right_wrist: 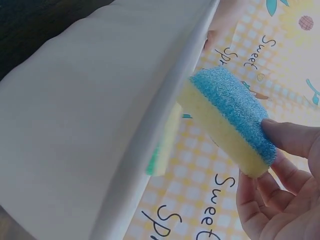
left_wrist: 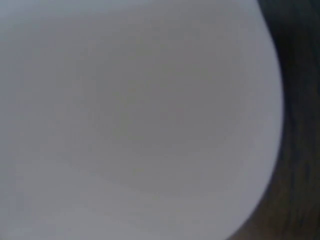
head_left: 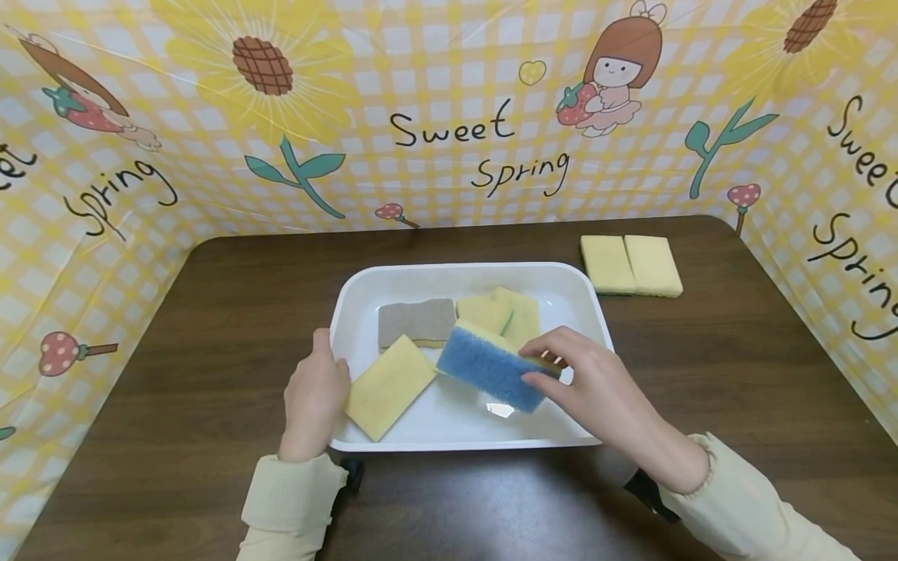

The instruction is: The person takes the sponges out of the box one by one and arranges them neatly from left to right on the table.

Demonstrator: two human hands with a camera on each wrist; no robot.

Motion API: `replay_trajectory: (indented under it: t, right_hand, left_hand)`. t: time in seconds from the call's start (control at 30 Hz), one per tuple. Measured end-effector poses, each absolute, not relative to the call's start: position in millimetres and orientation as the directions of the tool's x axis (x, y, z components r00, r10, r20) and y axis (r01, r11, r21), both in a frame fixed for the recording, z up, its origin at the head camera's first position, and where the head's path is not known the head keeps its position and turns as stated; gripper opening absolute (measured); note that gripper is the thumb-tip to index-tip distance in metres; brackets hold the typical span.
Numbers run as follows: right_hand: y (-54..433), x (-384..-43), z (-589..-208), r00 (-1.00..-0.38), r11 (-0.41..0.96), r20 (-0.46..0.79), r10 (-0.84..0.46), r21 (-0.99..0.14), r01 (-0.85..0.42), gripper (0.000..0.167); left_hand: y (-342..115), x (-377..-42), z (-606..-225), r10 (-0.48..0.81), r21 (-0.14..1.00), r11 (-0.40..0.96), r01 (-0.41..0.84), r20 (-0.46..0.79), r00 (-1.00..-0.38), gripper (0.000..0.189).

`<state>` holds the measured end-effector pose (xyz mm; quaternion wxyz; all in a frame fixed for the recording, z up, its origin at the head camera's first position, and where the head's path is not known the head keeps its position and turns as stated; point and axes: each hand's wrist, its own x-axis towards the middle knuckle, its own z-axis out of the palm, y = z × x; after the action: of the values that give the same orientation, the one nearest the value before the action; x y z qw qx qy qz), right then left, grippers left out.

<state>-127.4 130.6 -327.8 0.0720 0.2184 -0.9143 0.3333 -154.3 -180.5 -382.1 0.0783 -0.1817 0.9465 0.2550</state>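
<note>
Left hand (head_left: 316, 397) clamped on left rim of tray (head_left: 456, 436); most fingers hidden outside it. Left wrist view: mainly blurred white tray, dark table (head_left: 175, 389) at right edge. Flat sponge (head_left: 390, 388) in tray's near left part, slanting lower left to upper right. Grey sponge (head_left: 417, 322) behind it, long side left-right. Blue sponge (head_left: 487, 368) held over tray, right of middle; long axis upper left to lower right, free end up-left, blue face toward person, yellow side away. Can't tell if it touches anything below. Partly covers yellow sponges (head_left: 500, 310). Right hand (head_left: 596, 382) pinches its right end, thumb on blue face, fingers on yellow side. Far right: sponge pair (head_left: 634, 266) side by side on table, past tray's far corner.
</note>
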Motion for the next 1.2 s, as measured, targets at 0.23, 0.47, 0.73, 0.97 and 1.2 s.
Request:
replay_trajectory:
  t: [0.23,0.47,0.73,0.97,1.2]
  right_hand:
    - [136,-127,-323,-0.893,0.676,0.327,-0.31,-0.584,-0.449,0.025]
    - [146,-128,-317,-0.915,0.68,0.314,-0.252,-0.616,-0.399,0.023]
    - [157,-133,-317,-0.941,0.7,0.278,-0.194,-0.632,-0.332,0.023]
    - [170,-138,-319,-0.972,0.74,0.197,-0.13,-0.633,-0.227,0.024]
    - [183,-143,-317,-0.979,0.73,0.192,-0.072,-0.658,-0.183,0.021]
  left_hand:
    - [-181,-154,-383,-0.304,0.452,0.805,-0.384,-0.242,-0.921,0.044]
    - [-182,-154,-383,-0.304,0.453,0.806,-0.381,-0.235,-0.923,0.043]
    - [-181,-154,-382,-0.302,0.453,0.81,-0.374,-0.225,-0.926,0.043]
    - [-180,-155,-383,-0.298,0.463,0.805,-0.371,-0.225,-0.928,0.043]
    - [-181,-155,-382,-0.296,0.455,0.811,-0.368,-0.223,-0.929,0.043]
